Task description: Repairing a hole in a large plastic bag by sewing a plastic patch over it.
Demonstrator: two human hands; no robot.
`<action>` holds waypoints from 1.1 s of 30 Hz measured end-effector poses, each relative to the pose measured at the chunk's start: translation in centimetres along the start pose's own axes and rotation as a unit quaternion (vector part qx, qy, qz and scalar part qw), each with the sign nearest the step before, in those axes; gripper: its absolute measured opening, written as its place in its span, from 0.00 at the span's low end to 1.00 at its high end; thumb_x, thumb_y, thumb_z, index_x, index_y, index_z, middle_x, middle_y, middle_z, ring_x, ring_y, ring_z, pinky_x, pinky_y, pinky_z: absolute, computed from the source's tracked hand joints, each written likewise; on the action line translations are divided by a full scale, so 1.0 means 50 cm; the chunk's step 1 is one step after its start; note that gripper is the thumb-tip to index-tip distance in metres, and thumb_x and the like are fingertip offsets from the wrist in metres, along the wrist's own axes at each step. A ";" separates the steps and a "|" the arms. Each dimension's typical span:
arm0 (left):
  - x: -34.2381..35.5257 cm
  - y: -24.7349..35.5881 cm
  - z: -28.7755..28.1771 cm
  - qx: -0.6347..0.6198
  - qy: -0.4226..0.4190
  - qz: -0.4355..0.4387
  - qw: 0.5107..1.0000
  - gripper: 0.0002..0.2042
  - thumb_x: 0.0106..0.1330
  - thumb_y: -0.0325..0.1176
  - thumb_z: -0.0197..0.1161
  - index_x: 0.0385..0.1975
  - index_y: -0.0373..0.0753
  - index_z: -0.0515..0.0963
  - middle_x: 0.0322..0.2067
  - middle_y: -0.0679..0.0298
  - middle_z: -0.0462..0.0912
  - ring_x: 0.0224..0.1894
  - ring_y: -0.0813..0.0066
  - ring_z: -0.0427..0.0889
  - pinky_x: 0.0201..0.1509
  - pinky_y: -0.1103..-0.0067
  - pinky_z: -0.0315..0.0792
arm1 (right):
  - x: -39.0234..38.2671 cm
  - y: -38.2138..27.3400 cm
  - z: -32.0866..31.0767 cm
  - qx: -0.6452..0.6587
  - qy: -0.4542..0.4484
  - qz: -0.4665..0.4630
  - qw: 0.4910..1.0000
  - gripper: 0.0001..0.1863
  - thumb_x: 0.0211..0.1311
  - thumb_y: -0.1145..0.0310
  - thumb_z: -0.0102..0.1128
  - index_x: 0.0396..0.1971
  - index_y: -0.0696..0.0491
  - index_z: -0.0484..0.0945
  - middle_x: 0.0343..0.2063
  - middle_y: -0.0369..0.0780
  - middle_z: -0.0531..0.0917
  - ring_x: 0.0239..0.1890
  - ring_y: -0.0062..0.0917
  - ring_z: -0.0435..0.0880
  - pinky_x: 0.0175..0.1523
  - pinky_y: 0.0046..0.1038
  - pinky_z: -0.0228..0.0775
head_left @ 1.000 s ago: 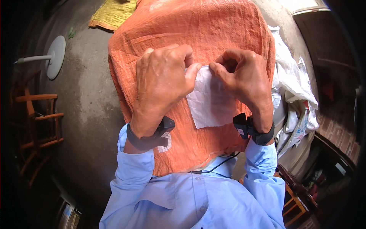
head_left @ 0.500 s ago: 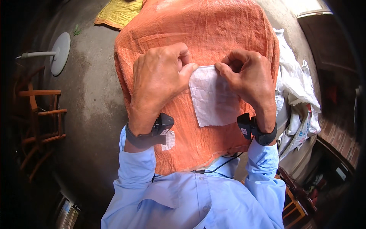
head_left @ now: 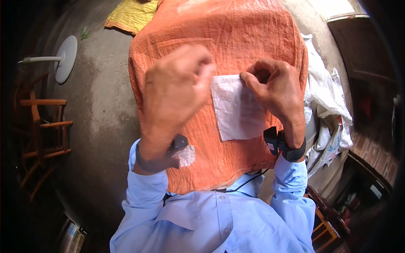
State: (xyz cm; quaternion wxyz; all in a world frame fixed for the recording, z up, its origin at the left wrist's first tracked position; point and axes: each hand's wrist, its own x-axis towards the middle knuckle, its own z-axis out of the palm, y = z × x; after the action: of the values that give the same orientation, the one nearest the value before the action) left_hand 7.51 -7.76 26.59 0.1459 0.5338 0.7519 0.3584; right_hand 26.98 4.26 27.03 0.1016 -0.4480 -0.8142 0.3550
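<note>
A square white cloth [head_left: 236,107] with creases lies on the orange woven sheet [head_left: 219,164]. At the cloth's top edge, toward its right corner, my right hand [head_left: 274,84] is closed, pinching the fabric between thumb and index finger. My left hand [head_left: 177,84] hovers just left of the cloth's top left corner, apart from it. Motion smears its fingers, so whether it holds anything fine cannot be told. A small white scrap [head_left: 187,156] rests on the orange sheet beside my left wrist.
White plastic sacks [head_left: 331,114] are heaped to the right. At the left stand a wooden chair [head_left: 46,102] and a round white base with a pole [head_left: 67,59]. A yellow woven sack [head_left: 130,17] lies on the floor at the far left.
My left hand has come off the cloth's top left corner, moving slightly up and left. My right hand still pinches the top edge, and the cloth has barely shifted.
</note>
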 end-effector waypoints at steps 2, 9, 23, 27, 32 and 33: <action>0.005 0.015 0.040 0.003 -0.002 0.104 0.995 0.07 0.66 0.30 0.78 0.36 0.37 0.86 0.28 0.61 0.88 0.26 0.68 0.87 0.33 0.69 0.79 | 0.002 -0.001 0.001 0.007 -0.002 0.001 1.000 0.11 0.67 0.67 0.78 0.34 0.62 0.91 0.24 0.39 0.90 0.26 0.16 0.85 0.34 0.27 0.78; 0.022 0.006 0.073 0.003 -0.053 0.049 0.997 0.10 0.62 0.33 0.82 0.30 0.36 0.86 0.27 0.57 0.89 0.27 0.65 0.89 0.32 0.70 0.81 | 0.020 -0.016 -0.034 -0.035 -0.028 0.057 0.997 0.17 0.57 0.61 0.77 0.29 0.63 0.92 0.20 0.53 0.87 0.24 0.37 0.92 0.35 0.36 0.84; 0.005 0.007 0.065 -0.050 -0.044 0.033 0.997 0.09 0.63 0.29 0.83 0.33 0.34 0.86 0.26 0.62 0.88 0.28 0.79 0.86 0.32 0.78 0.78 | -0.037 0.082 -0.071 -0.010 0.063 0.014 0.998 0.17 0.63 0.62 0.74 0.30 0.64 0.90 0.19 0.47 0.87 0.21 0.27 0.87 0.31 0.33 0.80; -0.025 0.005 0.028 -0.091 -0.016 0.019 0.996 0.07 0.66 0.26 0.81 0.36 0.34 0.87 0.30 0.64 0.89 0.30 0.81 0.86 0.34 0.79 0.79 | -0.096 0.060 -0.049 0.049 0.093 0.002 0.994 0.15 0.69 0.64 0.74 0.31 0.63 0.88 0.21 0.46 0.88 0.22 0.26 0.86 0.31 0.32 0.78; -0.058 0.008 -0.013 -0.076 -0.020 0.015 0.997 0.06 0.68 0.24 0.79 0.39 0.35 0.87 0.33 0.66 0.89 0.33 0.81 0.86 0.38 0.80 0.79 | -0.149 0.067 -0.045 0.097 0.093 0.017 0.991 0.10 0.70 0.68 0.74 0.35 0.62 0.89 0.23 0.44 0.89 0.24 0.21 0.86 0.32 0.29 0.77; -0.065 0.016 -0.024 -0.066 -0.030 0.018 0.997 0.06 0.68 0.23 0.79 0.39 0.35 0.86 0.33 0.66 0.89 0.34 0.81 0.86 0.39 0.80 0.80 | -0.166 0.078 -0.046 0.122 0.092 0.031 0.988 0.10 0.70 0.69 0.74 0.36 0.61 0.89 0.22 0.43 0.88 0.24 0.20 0.85 0.32 0.29 0.77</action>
State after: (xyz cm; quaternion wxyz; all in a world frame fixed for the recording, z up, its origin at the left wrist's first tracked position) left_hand 8.60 -11.02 27.43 0.1972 0.5474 0.7116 0.3938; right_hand 35.47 0.09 27.37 0.2188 -0.4881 -0.7377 0.4118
